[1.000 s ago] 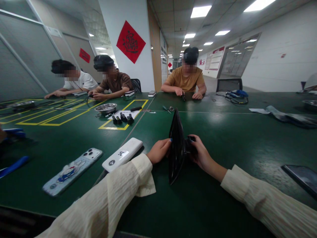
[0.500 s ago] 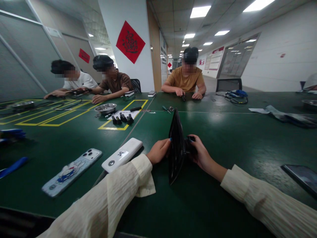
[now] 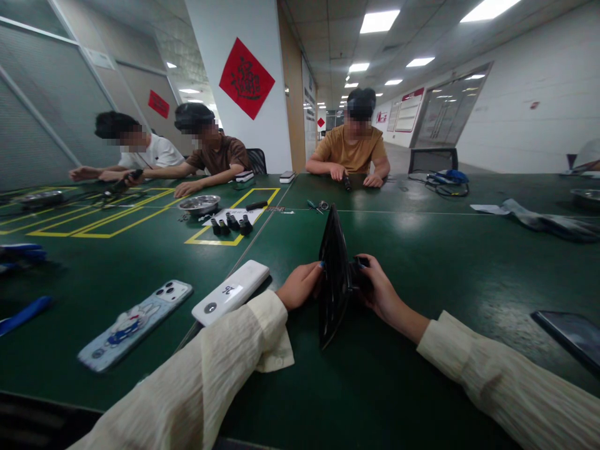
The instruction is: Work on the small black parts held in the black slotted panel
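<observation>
A thin black panel (image 3: 335, 281) stands nearly on edge over the green table (image 3: 422, 387), its narrow side toward me. My left hand (image 3: 300, 286) grips its left face, fingers closed, fingertips partly hidden. On the other side my right hand (image 3: 382, 297) closes around a black knob-like part (image 3: 362, 275) that joins the back of the panel. What that part is exactly I cannot make out. Left of my left hand lies a white power bank (image 3: 234, 290) with a number label. Farther left is a phone in a rabbit-print case (image 3: 135, 326).
Ahead left are a metal bowl (image 3: 199, 205) and several black cylindrical fittings (image 3: 233, 224). Small tools (image 3: 319, 205) lie beyond the panel. A dark tablet-like slab (image 3: 569, 337) rests at right, a grey cloth (image 3: 544, 220) farther back. Three co-workers sit across the table.
My hands and the black panel stay practically still. At the far left, co-workers' hands and a dark tool have shifted on the table.
</observation>
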The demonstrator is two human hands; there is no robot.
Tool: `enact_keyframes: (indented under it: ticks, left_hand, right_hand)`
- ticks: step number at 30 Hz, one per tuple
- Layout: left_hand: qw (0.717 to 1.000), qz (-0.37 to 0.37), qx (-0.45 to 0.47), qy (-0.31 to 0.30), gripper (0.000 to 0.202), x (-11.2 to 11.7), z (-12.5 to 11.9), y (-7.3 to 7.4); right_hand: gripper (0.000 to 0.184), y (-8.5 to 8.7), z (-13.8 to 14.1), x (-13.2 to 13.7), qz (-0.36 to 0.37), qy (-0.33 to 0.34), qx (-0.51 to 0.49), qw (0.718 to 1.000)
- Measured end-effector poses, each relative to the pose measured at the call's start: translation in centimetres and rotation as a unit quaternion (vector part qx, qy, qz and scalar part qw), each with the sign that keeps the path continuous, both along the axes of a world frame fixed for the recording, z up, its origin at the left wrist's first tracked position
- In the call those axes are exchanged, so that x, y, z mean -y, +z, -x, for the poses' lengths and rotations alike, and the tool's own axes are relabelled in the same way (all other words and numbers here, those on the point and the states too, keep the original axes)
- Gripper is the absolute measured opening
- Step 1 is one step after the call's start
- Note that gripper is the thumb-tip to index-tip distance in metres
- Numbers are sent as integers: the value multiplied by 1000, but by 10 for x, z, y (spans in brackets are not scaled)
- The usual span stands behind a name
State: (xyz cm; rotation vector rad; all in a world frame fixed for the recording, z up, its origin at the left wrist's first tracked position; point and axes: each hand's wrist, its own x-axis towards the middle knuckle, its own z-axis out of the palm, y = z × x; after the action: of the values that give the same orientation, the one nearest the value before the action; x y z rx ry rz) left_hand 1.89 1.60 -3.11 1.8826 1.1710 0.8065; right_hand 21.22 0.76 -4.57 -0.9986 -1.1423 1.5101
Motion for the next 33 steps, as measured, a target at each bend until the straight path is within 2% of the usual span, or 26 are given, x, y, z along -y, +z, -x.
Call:
enact_keyframes:
  ticks: [4, 13, 22, 33]
  left_hand:
    - [1000, 21, 10, -13, 44, 0, 0, 0]
    - [999, -18, -18, -27, 38, 0, 0, 4]
    - [1000, -8, -8, -25, 33, -1, 1, -1]
    - [999, -30, -26, -26, 34, -1, 1, 3]
  right_hand:
    - [33, 1, 0, 1, 5, -8, 1, 1000]
    - [33, 3, 1, 1, 13, -8, 0, 1000]
    - [31, -2, 0, -1, 6, -9, 7, 1000]
    - [32, 2, -1, 1, 8, -9, 13, 1000]
